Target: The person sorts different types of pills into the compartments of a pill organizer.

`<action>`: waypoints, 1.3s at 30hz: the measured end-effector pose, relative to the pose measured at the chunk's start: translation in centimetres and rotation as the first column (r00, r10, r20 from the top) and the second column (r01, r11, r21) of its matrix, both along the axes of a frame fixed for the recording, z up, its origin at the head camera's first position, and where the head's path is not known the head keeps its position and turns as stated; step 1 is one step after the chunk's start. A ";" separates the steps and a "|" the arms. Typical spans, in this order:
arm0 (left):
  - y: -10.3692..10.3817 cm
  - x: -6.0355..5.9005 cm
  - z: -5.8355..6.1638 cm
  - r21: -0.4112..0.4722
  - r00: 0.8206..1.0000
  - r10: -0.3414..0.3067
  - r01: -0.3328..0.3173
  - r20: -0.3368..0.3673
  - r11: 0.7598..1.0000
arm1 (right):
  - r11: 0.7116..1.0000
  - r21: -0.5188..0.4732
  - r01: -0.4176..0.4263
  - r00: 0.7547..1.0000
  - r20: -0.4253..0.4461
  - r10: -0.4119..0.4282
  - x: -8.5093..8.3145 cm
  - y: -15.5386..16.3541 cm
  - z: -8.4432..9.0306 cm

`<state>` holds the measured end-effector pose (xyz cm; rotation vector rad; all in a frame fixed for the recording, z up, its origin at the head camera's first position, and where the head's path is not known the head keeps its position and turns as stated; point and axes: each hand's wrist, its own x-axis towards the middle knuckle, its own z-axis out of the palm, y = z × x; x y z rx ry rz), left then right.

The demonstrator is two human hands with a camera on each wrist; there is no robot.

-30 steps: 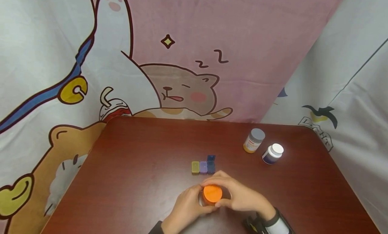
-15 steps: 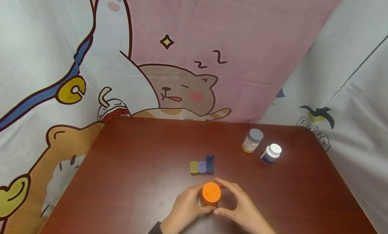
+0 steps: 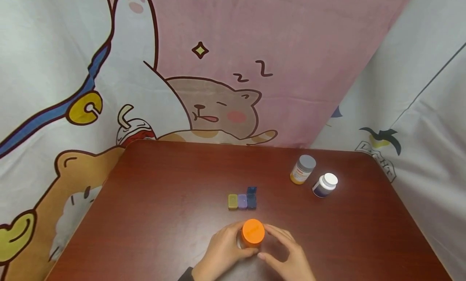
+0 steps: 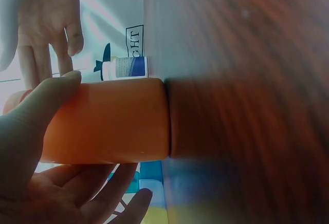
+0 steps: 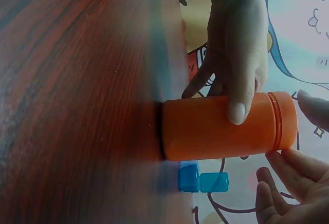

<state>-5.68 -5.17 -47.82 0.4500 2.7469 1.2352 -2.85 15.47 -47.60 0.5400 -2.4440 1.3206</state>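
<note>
We see left hand (image 3: 223,250) gripping orange bottle (image 3: 252,233) upright, steadying it; right hand (image 3: 287,256) loosely open beside cap, holding nothing.

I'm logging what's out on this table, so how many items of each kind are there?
Bottles: 3 - orange bottle gripped by the left hand, grey-capped bottle, white-capped bottle.
Pill organizers: 1 - small pill box with yellow, purple and blue compartments.
Total: 4
</note>
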 end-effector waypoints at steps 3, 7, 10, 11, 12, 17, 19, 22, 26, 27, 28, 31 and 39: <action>0.0 0.0 0.1 -0.011 1.000 0.000 0.000 -0.011 1.000 | 1.000 -0.001 0.029 0.998 0.053 -0.029 -0.1 -0.5 0.1; 0.0 0.0 0.0 -0.030 0.999 0.003 -0.004 -0.032 1.000 | 0.999 -0.006 0.043 0.993 0.108 -0.042 -0.4 -1.1 0.4; 0.0 0.0 0.0 -0.032 1.000 0.007 -0.008 -0.030 0.999 | 1.000 -0.025 0.004 0.995 0.102 -0.001 -1.2 -1.3 0.4; -0.1 0.0 0.0 -0.033 1.000 0.007 -0.008 -0.030 0.999 | 0.999 -0.029 -0.015 0.995 0.096 0.017 -1.5 -1.4 0.3; -0.1 -0.1 -0.1 -0.034 0.999 0.008 -0.009 -0.032 0.999 | 0.999 -0.034 -0.036 0.995 0.093 0.039 -1.8 -1.4 0.3; -0.2 0.0 -0.2 -0.041 0.999 0.012 -0.014 -0.045 0.999 | 0.983 -0.013 -0.184 0.978 0.100 0.184 -3.5 -0.9 0.2; -0.2 0.1 -0.3 -0.038 0.999 0.011 -0.013 -0.051 0.999 | 0.962 0.000 -0.273 0.955 0.122 0.271 -4.4 -0.4 0.3; -0.1 0.1 -0.4 -0.018 0.999 0.007 -0.007 -0.045 1.000 | 0.909 0.007 -0.417 0.895 0.174 0.410 -6.0 0.5 0.5; -0.1 0.0 -0.4 0.005 1.000 -0.001 0.001 -0.022 1.000 | 0.811 0.006 -0.586 0.786 0.246 0.566 -8.0 1.4 1.0; -0.1 0.0 -0.5 0.006 1.000 -0.002 0.002 -0.017 1.000 | 0.785 0.010 -0.620 0.759 0.264 0.596 -8.4 1.6 1.2; -0.1 0.1 -0.4 0.005 1.000 -0.001 0.001 -0.012 1.000 | 0.758 0.004 -0.652 0.727 0.284 0.625 -8.9 1.7 1.4; -0.1 0.2 -0.4 0.005 1.000 0.002 -0.002 0.004 1.000 | 0.683 -0.010 -0.730 0.642 0.332 0.691 -10.1 1.8 1.8; -0.2 -0.1 -0.3 -0.001 1.000 0.002 -0.002 -0.004 1.000 | 0.673 -0.008 -0.739 0.617 0.394 0.682 -11.0 1.9 2.3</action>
